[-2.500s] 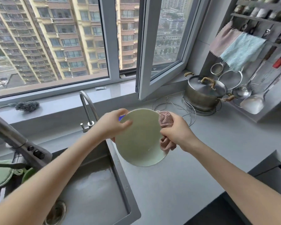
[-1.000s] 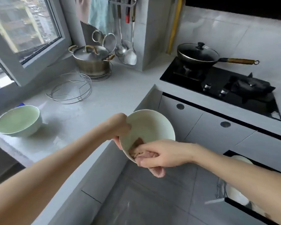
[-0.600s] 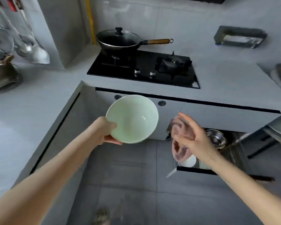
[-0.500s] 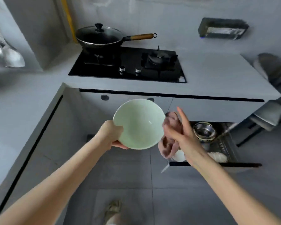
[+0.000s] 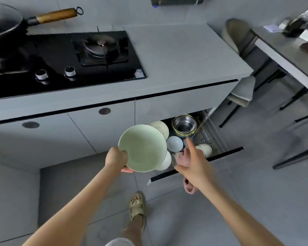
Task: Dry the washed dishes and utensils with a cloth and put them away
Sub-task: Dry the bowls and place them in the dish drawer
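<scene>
One wiped bowl is brought over the drawer by the gripping left hand, cloth clutched by the right hand.

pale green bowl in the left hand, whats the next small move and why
Probably lower the pale green ceramic bowl onto the pale bowls in the open pull-out drawer. The left hand grips it by the rim, tilted, over that drawer. The right hand, holding the pink cloth, is off to the side, one finger pointing into the drawer.
</scene>
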Action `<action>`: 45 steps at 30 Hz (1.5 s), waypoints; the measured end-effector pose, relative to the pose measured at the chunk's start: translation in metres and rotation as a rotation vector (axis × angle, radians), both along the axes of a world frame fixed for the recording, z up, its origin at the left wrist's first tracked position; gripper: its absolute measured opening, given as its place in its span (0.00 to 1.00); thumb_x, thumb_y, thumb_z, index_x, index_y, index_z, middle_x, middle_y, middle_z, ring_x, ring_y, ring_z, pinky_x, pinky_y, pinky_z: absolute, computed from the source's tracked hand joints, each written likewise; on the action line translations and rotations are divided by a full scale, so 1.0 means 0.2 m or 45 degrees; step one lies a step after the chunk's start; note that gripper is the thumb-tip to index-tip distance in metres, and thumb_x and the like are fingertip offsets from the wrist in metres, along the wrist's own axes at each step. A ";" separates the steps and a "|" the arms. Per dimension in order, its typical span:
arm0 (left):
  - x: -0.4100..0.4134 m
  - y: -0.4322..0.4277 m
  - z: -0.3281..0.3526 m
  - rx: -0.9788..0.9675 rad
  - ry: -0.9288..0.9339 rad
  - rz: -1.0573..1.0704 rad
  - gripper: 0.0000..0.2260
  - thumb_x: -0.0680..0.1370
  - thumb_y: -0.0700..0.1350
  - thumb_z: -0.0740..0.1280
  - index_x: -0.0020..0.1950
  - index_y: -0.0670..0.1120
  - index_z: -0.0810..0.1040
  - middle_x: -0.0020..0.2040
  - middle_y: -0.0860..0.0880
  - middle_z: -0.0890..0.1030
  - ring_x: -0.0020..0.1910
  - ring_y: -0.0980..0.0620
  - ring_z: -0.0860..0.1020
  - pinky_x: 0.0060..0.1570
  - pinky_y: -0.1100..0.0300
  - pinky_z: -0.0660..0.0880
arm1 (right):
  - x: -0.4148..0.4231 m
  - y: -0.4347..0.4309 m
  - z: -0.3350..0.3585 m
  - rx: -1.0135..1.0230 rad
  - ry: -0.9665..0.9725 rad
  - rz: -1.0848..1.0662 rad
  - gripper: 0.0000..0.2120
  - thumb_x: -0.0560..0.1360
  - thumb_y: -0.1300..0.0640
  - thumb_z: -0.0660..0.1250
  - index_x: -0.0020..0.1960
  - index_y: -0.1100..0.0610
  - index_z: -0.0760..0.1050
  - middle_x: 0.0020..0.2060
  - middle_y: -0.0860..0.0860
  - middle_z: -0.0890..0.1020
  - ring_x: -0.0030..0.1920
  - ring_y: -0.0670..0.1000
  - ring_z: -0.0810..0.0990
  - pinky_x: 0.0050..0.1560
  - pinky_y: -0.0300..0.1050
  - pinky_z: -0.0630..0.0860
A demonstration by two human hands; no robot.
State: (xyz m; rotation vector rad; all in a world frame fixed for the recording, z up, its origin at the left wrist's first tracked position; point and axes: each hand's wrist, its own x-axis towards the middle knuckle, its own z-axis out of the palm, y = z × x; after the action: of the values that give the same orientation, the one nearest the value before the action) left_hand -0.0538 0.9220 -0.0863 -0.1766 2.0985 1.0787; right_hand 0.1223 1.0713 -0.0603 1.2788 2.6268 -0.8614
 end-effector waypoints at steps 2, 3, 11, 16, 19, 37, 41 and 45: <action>-0.05 0.14 -0.08 -0.056 0.000 -0.033 0.10 0.76 0.36 0.51 0.40 0.42 0.70 0.32 0.42 0.78 0.33 0.37 0.82 0.36 0.51 0.79 | -0.05 0.17 -0.08 0.010 -0.097 0.083 0.47 0.67 0.40 0.73 0.76 0.40 0.46 0.61 0.52 0.71 0.57 0.56 0.77 0.48 0.48 0.74; -0.07 0.20 -0.13 -0.077 0.017 -0.063 0.09 0.77 0.37 0.52 0.42 0.42 0.71 0.33 0.43 0.78 0.33 0.37 0.82 0.37 0.49 0.81 | -0.09 0.26 -0.12 -0.001 -0.122 0.094 0.47 0.67 0.36 0.71 0.76 0.40 0.47 0.60 0.52 0.71 0.58 0.56 0.77 0.48 0.48 0.73; -0.08 0.67 -0.55 -0.272 0.018 -0.208 0.12 0.78 0.39 0.59 0.56 0.33 0.76 0.44 0.39 0.78 0.47 0.40 0.77 0.42 0.56 0.71 | -0.35 0.78 -0.46 -0.326 -0.357 0.156 0.18 0.72 0.38 0.60 0.38 0.52 0.75 0.28 0.50 0.82 0.20 0.46 0.77 0.24 0.39 0.74; 0.01 0.93 -0.81 -0.406 -0.121 -0.159 0.12 0.78 0.39 0.59 0.53 0.32 0.76 0.40 0.42 0.73 0.44 0.42 0.74 0.40 0.58 0.67 | -0.47 1.08 -0.76 -0.357 -0.481 0.286 0.09 0.69 0.54 0.62 0.32 0.55 0.68 0.24 0.50 0.75 0.28 0.52 0.75 0.31 0.42 0.69; 0.07 1.08 -1.00 -0.403 -0.239 -0.062 0.14 0.78 0.39 0.59 0.59 0.33 0.75 0.49 0.37 0.78 0.52 0.39 0.77 0.45 0.57 0.71 | -0.53 1.24 -0.98 -0.286 -0.481 0.322 0.12 0.69 0.57 0.63 0.30 0.56 0.62 0.24 0.52 0.70 0.31 0.55 0.70 0.30 0.45 0.61; 0.03 1.11 -2.10 -0.494 -0.462 0.280 0.09 0.78 0.41 0.58 0.56 0.41 0.73 0.39 0.47 0.76 0.27 0.51 0.76 0.29 0.61 0.76 | -0.79 1.29 -2.16 -0.180 -0.581 0.705 0.18 0.72 0.59 0.62 0.29 0.53 0.56 0.28 0.48 0.61 0.26 0.47 0.58 0.27 0.44 0.53; 0.04 1.07 -2.25 -0.494 -0.530 0.290 0.11 0.79 0.40 0.56 0.59 0.40 0.72 0.39 0.46 0.74 0.30 0.49 0.75 0.25 0.61 0.72 | -0.80 1.25 -2.30 -0.202 -0.634 0.708 0.18 0.73 0.58 0.61 0.30 0.53 0.57 0.28 0.48 0.61 0.27 0.47 0.58 0.27 0.44 0.52; 0.06 1.05 -2.37 -0.507 -0.501 0.276 0.11 0.79 0.41 0.57 0.60 0.39 0.71 0.42 0.44 0.75 0.37 0.45 0.76 0.36 0.55 0.75 | -0.80 1.22 -2.40 -0.189 -0.641 0.722 0.18 0.74 0.58 0.61 0.29 0.52 0.57 0.29 0.47 0.61 0.29 0.49 0.62 0.27 0.43 0.53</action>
State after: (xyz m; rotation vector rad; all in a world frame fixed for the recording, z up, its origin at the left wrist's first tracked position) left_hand -0.0412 1.1330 -0.5600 -0.7613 1.9345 0.6621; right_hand -0.0375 1.3150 -0.5401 0.5562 2.2685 -0.5346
